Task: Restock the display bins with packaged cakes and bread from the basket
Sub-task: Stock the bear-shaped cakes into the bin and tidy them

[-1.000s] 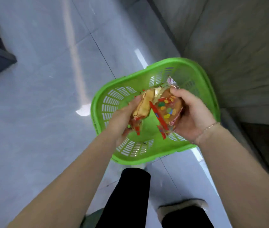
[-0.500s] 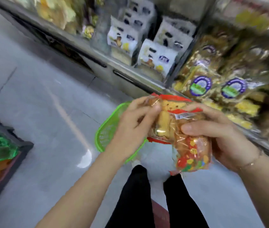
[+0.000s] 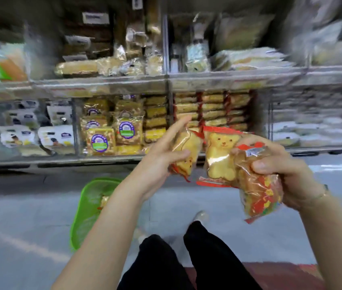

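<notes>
Cakes in clear wrappers were held up in front of the shelf (image 3: 165, 80), above the green basket (image 3: 86, 210) on the floor. The left hand (image 3: 161, 162) gripped one bear cake (image 3: 186, 151) with thumb and lower fingers, its forefinger stretched toward the shelf. Just right of it, the right hand (image 3: 281, 166) clamped curled fingers round a second bear cake (image 3: 220, 155) and a sprinkled cake (image 3: 260, 193), forearm angled up from the lower right.

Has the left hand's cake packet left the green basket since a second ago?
Yes. The cake packet is up out of the green basket, now level with the display bins.
</notes>
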Available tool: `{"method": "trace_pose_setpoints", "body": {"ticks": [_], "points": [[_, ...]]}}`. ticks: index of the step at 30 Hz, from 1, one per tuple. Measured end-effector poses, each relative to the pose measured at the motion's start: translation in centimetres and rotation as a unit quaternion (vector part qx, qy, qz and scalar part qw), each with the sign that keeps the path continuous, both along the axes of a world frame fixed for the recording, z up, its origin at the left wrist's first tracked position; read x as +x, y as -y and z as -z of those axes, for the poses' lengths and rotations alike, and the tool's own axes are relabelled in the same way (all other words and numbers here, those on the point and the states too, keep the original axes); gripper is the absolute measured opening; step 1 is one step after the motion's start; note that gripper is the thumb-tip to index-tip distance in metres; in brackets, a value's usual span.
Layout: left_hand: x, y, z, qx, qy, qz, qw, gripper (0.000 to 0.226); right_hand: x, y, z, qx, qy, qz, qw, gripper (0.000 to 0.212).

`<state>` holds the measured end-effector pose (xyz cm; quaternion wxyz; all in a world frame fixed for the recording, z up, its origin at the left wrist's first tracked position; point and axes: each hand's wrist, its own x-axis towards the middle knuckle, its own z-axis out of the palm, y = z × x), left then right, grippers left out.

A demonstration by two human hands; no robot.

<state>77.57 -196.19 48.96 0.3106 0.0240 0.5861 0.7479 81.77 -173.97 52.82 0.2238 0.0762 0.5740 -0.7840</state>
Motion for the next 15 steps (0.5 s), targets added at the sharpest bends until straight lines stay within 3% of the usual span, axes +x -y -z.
{"method": "trace_pose_setpoints", "body": {"ticks": [4,7,11,13,15], "points": [[-2.4,-4.2,-0.2,-0.03,0.049,0.073,0.996,0.04,-0.7,-4.5,-0.8,0.018,-0.016,-0.068,0.997,0.031],[-4.5,-6.6,0.1,-0.096,0.026,0.151,0.983,0.022,-2.1,-6.3,-1.0,0.043,-0.021,-0.12,0.992,0.031],[-7.6,-9.2,0.4,-0.148,-0.004,0.283,0.948,0.022,-4.3,-6.9,-0.7,0.124,-0.007,-0.201,0.972,0.03],[-9.5,-10.1,0.6,-0.175,-0.017,0.318,0.932,0.025,-4.8,-7.2,0.1,0.144,-0.002,-0.173,0.974,0.028],[-11.1,-11.2,1.1,-0.199,-0.037,0.287,0.936,0.026,-4.5,-7.9,1.6,0.138,0.012,-0.037,0.99,0.029]]}}
